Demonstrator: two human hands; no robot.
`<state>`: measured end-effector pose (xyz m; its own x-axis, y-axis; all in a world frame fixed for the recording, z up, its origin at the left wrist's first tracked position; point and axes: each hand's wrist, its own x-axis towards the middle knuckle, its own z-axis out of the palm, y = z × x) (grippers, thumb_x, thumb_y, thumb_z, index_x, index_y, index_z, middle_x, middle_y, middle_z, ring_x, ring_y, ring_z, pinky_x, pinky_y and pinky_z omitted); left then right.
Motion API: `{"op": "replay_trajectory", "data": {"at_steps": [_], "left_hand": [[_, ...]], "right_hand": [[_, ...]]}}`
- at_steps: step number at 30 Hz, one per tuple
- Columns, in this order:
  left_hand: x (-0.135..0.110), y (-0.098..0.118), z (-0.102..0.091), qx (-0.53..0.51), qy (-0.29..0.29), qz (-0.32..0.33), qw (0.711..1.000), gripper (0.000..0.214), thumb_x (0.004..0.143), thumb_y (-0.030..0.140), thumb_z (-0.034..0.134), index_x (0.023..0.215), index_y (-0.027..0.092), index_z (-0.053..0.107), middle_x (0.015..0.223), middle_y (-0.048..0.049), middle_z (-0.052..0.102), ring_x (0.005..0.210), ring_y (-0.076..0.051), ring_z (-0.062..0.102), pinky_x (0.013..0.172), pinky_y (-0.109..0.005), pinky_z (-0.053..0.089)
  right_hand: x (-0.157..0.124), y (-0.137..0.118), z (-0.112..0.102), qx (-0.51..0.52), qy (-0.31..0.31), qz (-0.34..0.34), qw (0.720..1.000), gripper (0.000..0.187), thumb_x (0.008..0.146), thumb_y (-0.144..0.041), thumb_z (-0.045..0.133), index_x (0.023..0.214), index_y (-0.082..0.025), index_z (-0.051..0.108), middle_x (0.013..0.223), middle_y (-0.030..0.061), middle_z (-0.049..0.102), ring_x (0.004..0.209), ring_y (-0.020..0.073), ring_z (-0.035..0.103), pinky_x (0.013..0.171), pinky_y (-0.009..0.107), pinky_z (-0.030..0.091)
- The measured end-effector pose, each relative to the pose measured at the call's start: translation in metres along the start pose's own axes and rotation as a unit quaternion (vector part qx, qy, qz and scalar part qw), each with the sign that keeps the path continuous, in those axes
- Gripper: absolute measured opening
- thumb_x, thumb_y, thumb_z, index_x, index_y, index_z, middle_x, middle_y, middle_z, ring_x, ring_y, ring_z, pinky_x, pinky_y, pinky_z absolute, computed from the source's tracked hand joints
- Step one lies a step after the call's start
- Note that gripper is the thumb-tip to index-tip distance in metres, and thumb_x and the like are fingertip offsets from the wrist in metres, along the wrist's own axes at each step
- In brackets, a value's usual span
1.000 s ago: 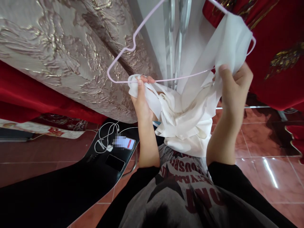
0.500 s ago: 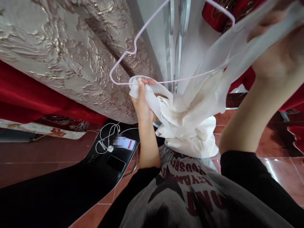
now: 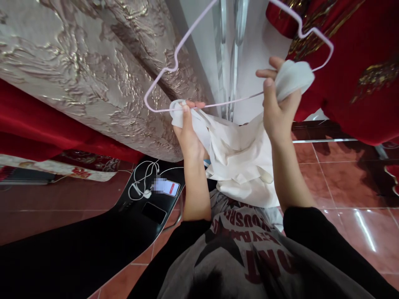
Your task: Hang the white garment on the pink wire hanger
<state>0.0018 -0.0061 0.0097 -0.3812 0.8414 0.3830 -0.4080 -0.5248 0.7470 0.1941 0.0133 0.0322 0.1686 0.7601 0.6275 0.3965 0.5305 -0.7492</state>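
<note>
View: head camera, looking down at both hands.
Left hand (image 3: pixel 188 133): fingers closed, pinching a looped edge of the white cloth (image 3: pixel 240 153) against the bottom bar of the pale wire hanger (image 3: pixel 218 104), near its left corner.
Right hand (image 3: pixel 277 108): fingers curled around a bunched end of the same cloth, raised just under the hanger's right shoulder.
Cloth position: between the two hands, most of it sagging below the bar in front of the person's printed shirt (image 3: pixel 246 236).
Step in hand (judged): fitting the cloth to the hanger; the left side is pinned and the right end is not yet over the wire.
Next move calls for (judged): a steady left pinch so the bar does not swing, and slack in the bunched end.
Containers: none identifiable. Whether the cloth is a bag cannot be told, and no contents show.
Black seat (image 3: pixel 124 232): carries a lit phone (image 3: pixel 170 187), a dark phone (image 3: pixel 152 212) and a coiled white cable (image 3: pixel 143 178).
Surroundings: gold brocade (image 3: pixel 77 70) to the left, red fabric (image 3: pixel 358 91) to the right, tiled floor (image 3: pixel 343 187) below.
</note>
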Motion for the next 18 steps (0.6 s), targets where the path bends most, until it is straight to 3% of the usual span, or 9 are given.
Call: {"op": "replay_trajectory", "data": {"at_steps": [2, 4, 7, 10, 15, 18], "left_hand": [[-0.002, -0.001, 0.001, 0.012, -0.002, -0.007, 1.0, 0.019, 0.102, 0.037, 0.061, 0.092, 0.021, 0.06, 0.091, -0.0055, 0.072, 0.092, -0.02, 0.068, 0.092, -0.034, 0.052], [-0.004, -0.002, 0.002, 0.018, -0.005, -0.029, 0.999, 0.024, 0.099, 0.045, 0.064, 0.093, 0.022, 0.06, 0.093, -0.0059, 0.072, 0.097, -0.021, 0.068, 0.096, -0.036, 0.052], [-0.006, -0.002, -0.002, -0.005, -0.013, -0.071, 0.997, 0.026, 0.091, 0.047, 0.072, 0.096, 0.023, 0.062, 0.104, -0.006, 0.074, 0.096, -0.022, 0.069, 0.096, -0.036, 0.052], [-0.002, 0.002, -0.017, -0.043, -0.029, -0.135, 0.989, 0.024, 0.084, 0.036, 0.077, 0.102, 0.025, 0.066, 0.124, -0.0054, 0.071, 0.083, -0.018, 0.067, 0.092, -0.036, 0.053], [0.022, 0.03, -0.057, -0.027, -0.035, -0.256, 0.966, 0.011, 0.083, 0.022, 0.063, 0.091, 0.023, 0.071, 0.127, -0.0055, 0.07, 0.064, -0.013, 0.054, 0.08, -0.035, 0.054], [0.044, 0.058, -0.07, 0.019, -0.054, -0.251, 0.966, 0.016, 0.086, 0.026, 0.059, 0.091, 0.02, 0.074, 0.117, -0.011, 0.074, 0.063, -0.016, 0.053, 0.075, -0.038, 0.056]], "right_hand": [[0.001, 0.007, 0.006, 0.008, 0.043, -0.018, 0.999, 0.048, 0.097, -0.065, 0.046, 0.124, -0.025, 0.053, 0.122, 0.0082, 0.062, 0.121, 0.0211, 0.061, 0.101, 0.04, 0.051], [0.0, 0.013, 0.003, 0.004, 0.035, -0.014, 0.999, 0.045, 0.097, -0.062, 0.05, 0.117, -0.023, 0.059, 0.105, 0.007, 0.063, 0.107, 0.0192, 0.064, 0.102, 0.041, 0.051], [-0.003, 0.013, -0.003, 0.016, 0.022, -0.009, 1.0, 0.035, 0.095, -0.051, 0.058, 0.109, -0.019, 0.062, 0.087, 0.0037, 0.058, 0.084, 0.0135, 0.061, 0.089, 0.035, 0.052], [-0.003, 0.007, -0.001, 0.014, 0.037, -0.006, 0.999, 0.028, 0.092, -0.044, 0.064, 0.103, -0.019, 0.062, 0.082, 0.0018, 0.055, 0.073, 0.0099, 0.055, 0.077, 0.029, 0.048], [0.004, 0.008, -0.003, -0.008, 0.065, 0.016, 0.998, 0.027, 0.091, -0.044, 0.064, 0.103, -0.02, 0.058, 0.074, -0.0011, 0.048, 0.064, 0.0067, 0.048, 0.065, 0.025, 0.04], [0.006, 0.008, -0.01, -0.021, 0.059, 0.021, 0.998, 0.024, 0.09, -0.038, 0.064, 0.104, -0.02, 0.058, 0.074, -0.0016, 0.047, 0.06, 0.0055, 0.043, 0.063, 0.024, 0.038]]}}
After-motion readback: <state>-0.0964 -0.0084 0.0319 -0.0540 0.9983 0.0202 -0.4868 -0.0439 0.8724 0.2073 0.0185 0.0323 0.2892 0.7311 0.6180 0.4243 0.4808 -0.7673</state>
